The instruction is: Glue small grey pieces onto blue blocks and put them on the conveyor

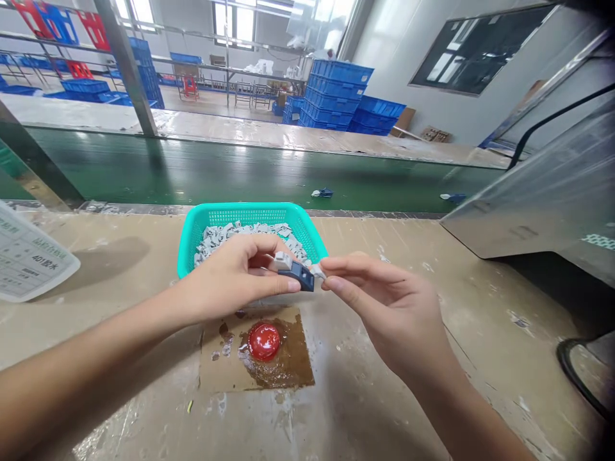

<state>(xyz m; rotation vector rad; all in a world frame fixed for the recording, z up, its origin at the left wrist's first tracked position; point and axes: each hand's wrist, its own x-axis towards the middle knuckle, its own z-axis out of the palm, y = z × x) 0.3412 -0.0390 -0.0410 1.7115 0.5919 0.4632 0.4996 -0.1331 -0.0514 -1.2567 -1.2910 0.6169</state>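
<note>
My left hand [250,272] is closed around a dark blue plastic part [298,275] with a pale grey piece at its upper left end. Between the thumb and fingertips of my right hand [384,294] is a small pale grey plastic piece [318,271], close against the right end of the blue part; whether they touch I cannot tell. Behind both hands stands a teal basket [312,234] with many loose grey plastic pieces [225,237]. Below my hands a round red cap or dish [264,340] sits on a wet, stained cardboard square [211,374].
A green conveyor belt [230,173] crosses behind the table, carrying small blue-and-grey parts [322,193]. At the left is a white labelled container [33,256]. A metal-sided machine [538,186] stands at the right, with a black cable [576,378]. Blue crates [336,93] are stacked farther back.
</note>
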